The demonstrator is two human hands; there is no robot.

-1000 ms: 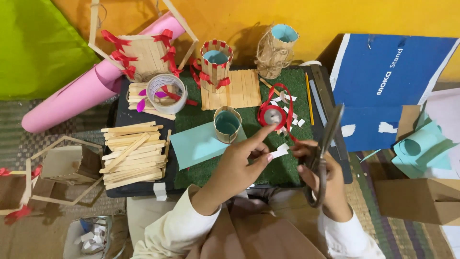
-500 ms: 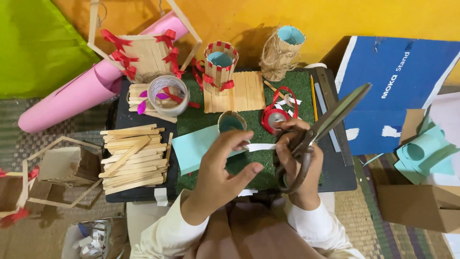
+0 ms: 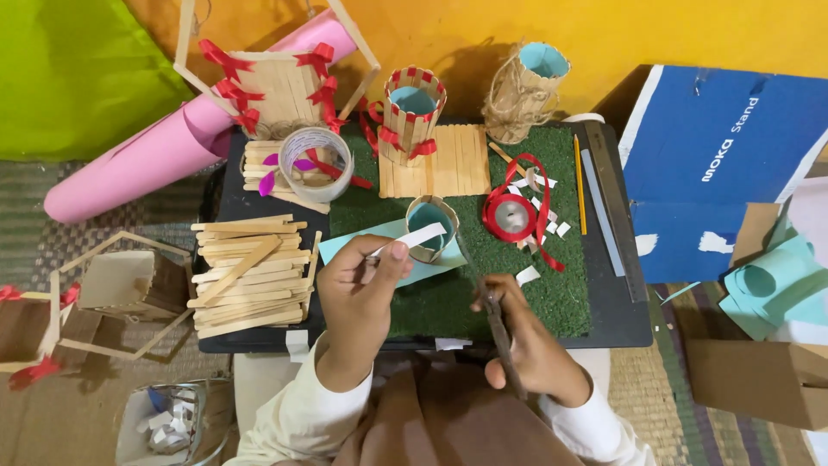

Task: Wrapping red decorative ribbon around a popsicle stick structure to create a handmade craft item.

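My left hand (image 3: pixel 360 285) pinches a narrow white strip (image 3: pixel 412 239) between thumb and fingers, holding it over the light blue paper sheet (image 3: pixel 341 248). My right hand (image 3: pixel 528 345) grips dark scissors (image 3: pixel 483 293), whose blades point up toward the strip's right end. Just behind the strip stands a small cardboard ring (image 3: pixel 431 226) lined with blue. A spool of red ribbon (image 3: pixel 513 216) lies to the right on the green turf mat (image 3: pixel 448 302), with small white paper scraps (image 3: pixel 528 275) around it.
A pile of wooden craft sticks (image 3: pixel 250 267) lies at the left of the black board (image 3: pixel 617 315). Stick-built holders with red bows (image 3: pixel 276 86), a tape roll (image 3: pixel 316 164), a twine-wrapped cup (image 3: pixel 522 91), a pencil (image 3: pixel 580 185) and ruler (image 3: pixel 599 211) stand behind. A pink paper roll (image 3: pixel 138 168) and blue box (image 3: pixel 716 164) flank the board.
My right hand has lowered the scissors from raised and open at the right to pointing up at the strip. My left hand shifted left, still holding the white strip.
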